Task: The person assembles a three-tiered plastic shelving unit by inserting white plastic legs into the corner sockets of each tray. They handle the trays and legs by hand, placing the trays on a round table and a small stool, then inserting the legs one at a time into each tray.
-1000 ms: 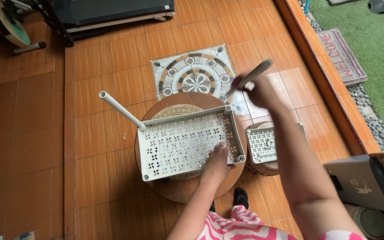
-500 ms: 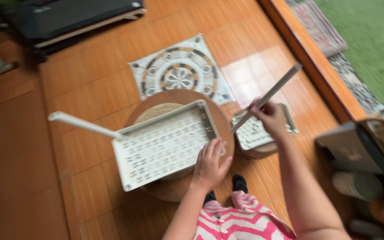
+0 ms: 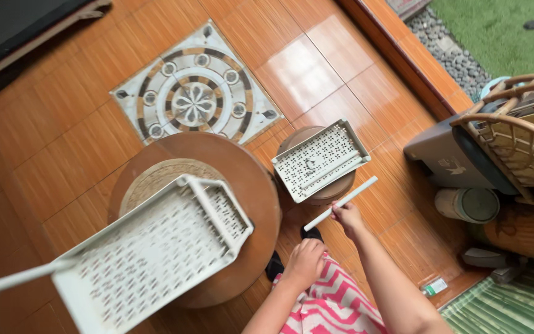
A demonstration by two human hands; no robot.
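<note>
The left hand [image 3: 306, 261] rests curled on the pink-and-white striped lap, gripping nothing. Just beyond, the right hand [image 3: 347, 216] pinches one white rod [image 3: 341, 203]. Two white perforated trays: the large tray [image 3: 156, 253] tilts over the round wooden table [image 3: 261, 204], the small tray [image 3: 319, 159] sits on a stool. Farther off lies one patterned floor tile [image 3: 194, 99]

white rod [image 3: 341, 203] | thin, straight, tilted (upper end right) | just below small perforated tray [image 3: 320, 159]
</note>
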